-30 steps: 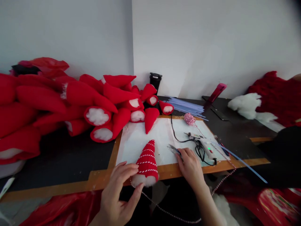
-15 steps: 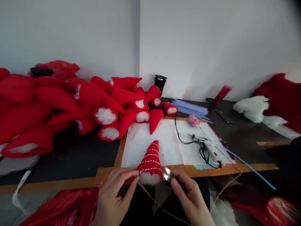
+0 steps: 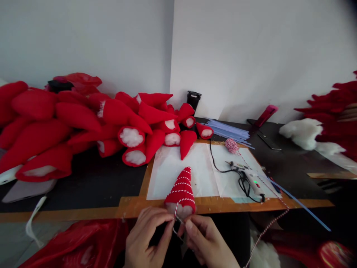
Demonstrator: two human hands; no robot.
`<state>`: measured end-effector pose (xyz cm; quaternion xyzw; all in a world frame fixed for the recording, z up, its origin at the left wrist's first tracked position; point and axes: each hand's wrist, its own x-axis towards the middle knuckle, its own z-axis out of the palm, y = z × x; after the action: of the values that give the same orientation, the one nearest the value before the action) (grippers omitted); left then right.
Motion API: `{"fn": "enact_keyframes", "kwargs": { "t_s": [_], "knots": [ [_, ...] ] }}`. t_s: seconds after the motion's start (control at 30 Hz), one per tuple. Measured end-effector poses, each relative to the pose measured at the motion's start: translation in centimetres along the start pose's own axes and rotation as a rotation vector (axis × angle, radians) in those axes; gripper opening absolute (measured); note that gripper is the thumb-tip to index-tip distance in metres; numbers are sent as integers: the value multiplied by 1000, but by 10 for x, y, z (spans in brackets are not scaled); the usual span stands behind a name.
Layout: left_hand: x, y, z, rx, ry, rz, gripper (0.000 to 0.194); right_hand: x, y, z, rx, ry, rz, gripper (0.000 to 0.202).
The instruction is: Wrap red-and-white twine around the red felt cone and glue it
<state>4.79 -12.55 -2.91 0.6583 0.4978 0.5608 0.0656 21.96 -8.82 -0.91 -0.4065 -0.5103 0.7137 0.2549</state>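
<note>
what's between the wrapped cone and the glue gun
In the head view, only bare white paper lies between the wrapped cone and the glue gun.

The dark bench (image 3: 92, 182) carried an orange-edged board (image 3: 134, 206), a heap of red stuffed cones (image 3: 83, 123), blue glue sticks (image 3: 228, 129) and white stuffing (image 3: 302, 132).

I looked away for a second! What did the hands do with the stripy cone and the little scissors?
The right hand picked the scissors up off the white sheet and brought them down to the base of the stripy cone. The left hand moved from the cone's side to pinch the red-and-white string below it. The cone, glue gun and red pile stayed put.
</note>
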Motion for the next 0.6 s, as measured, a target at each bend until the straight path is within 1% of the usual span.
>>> {"fn": "enact_keyframes", "kwargs": {
  "t_s": [0.13, 0.23, 0.47, 0.6],
  "knots": [
    [-1, -1, -1, 4, 9, -6, 18, 2, -2, 1, 30, -32, 88, 66],
    [1, 0, -3, 20, 0, 5, 18, 4, 0, 2, 70, -43, 116, 65],
    [5, 1, -5, 23, -36, 49, 20, 7, 2, 13, 76, 69, 38, 66],
    [5, 0, -5, 43, -35, 52, 21, 11, 3, 16, 57, 63, 7, 66]
  ]
}}
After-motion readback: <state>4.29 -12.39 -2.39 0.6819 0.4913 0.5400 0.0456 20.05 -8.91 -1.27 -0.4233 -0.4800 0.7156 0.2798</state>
